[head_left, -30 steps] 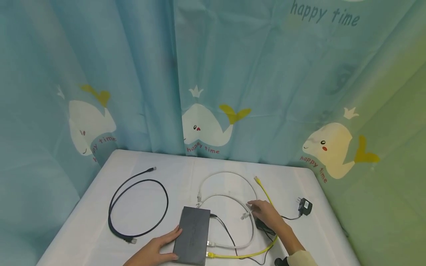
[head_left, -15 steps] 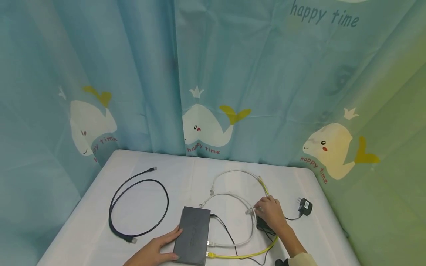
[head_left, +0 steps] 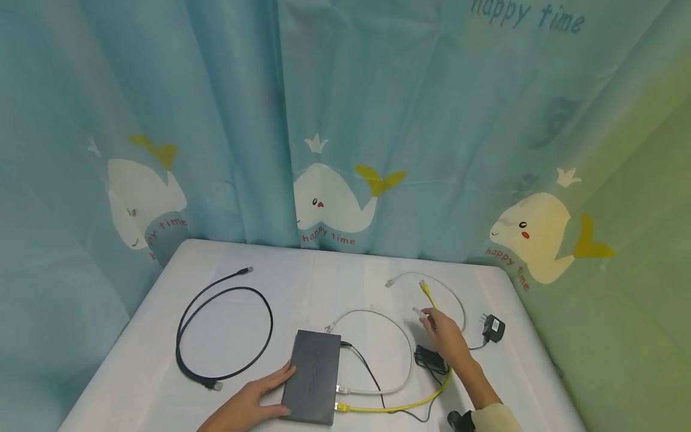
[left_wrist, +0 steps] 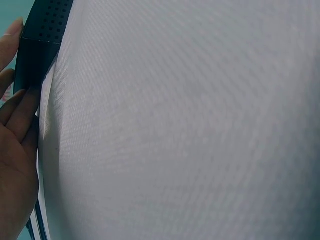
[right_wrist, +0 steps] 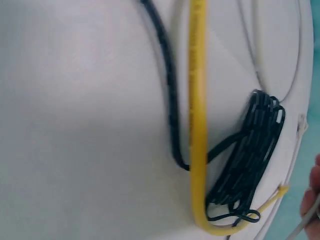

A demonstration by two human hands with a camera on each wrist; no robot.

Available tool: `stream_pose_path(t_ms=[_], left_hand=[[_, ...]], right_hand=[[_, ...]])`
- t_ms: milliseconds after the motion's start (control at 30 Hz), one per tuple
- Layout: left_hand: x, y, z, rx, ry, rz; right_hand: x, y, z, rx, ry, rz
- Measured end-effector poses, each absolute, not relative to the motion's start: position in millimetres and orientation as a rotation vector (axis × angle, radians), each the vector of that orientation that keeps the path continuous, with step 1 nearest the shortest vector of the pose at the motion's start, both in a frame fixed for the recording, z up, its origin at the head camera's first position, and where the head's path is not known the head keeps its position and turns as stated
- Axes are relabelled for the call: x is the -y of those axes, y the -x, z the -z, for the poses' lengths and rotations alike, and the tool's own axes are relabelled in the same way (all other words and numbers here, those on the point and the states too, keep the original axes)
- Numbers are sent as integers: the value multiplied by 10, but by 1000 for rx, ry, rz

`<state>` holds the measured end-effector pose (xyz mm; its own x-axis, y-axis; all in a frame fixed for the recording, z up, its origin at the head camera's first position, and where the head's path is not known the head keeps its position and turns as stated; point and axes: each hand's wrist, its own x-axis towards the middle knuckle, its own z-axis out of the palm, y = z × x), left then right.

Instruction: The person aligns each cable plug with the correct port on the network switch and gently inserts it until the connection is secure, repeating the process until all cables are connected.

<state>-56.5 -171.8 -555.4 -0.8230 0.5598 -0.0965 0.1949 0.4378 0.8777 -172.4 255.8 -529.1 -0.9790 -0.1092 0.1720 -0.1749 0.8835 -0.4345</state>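
Note:
In the head view a flat dark grey network switch (head_left: 312,378) lies at the table's near middle. My left hand (head_left: 243,408) holds its left edge; in the left wrist view the fingers (left_wrist: 25,117) lie against the box's perforated casing (left_wrist: 50,20). Further right, my right hand (head_left: 449,341) pinches a whitish network cable close to one plug (head_left: 417,311). That cable's other plug (head_left: 389,283) lies farther back. A second white cable (head_left: 408,354) and a yellow cable (head_left: 402,410) run from the switch's right side. Only the right hand's fingertips (right_wrist: 314,192) appear in the right wrist view.
A bundled black power lead (head_left: 430,359) lies below the right hand, with its adapter (head_left: 493,328) to the right. On the left rests a coiled black network cable (head_left: 272,324). A blue curtain (head_left: 243,150) hangs behind the white table (head_left: 135,360).
The right hand has taken hold of the whitish cable and drawn it right, away from the other white cable, lifting one plug. Its free plug slid right and back. The left hand stays on the switch.

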Motion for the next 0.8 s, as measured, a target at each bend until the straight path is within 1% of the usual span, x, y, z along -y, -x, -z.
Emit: stream_pose_path(t_ms=[233,367,500,667,733,800], left_hand=[[1710,567,5553,-2325,-617,-1344],[1699,574,5566,-2328,-607,-1341],[1694,579,5569,-2330,-587,-1333],[1697,571,5572,-2323,-589,-1334],[1700,570,5575,-2320,-597,-1340],[1703,572,5579,-2319,-608,-1346]], right_hand=[[-2495,1737,5274,2663,-334,-866],[-2444,1723,5222,2684,-274,-1123],[-2417,1725,5144,2745,-217,-1661],[-2370,1645,5151,2559,-265,-2459],[-2328,1590,5177,2458,-315,-2652],[-2275,1537,5200,2411,-357,-2745]])
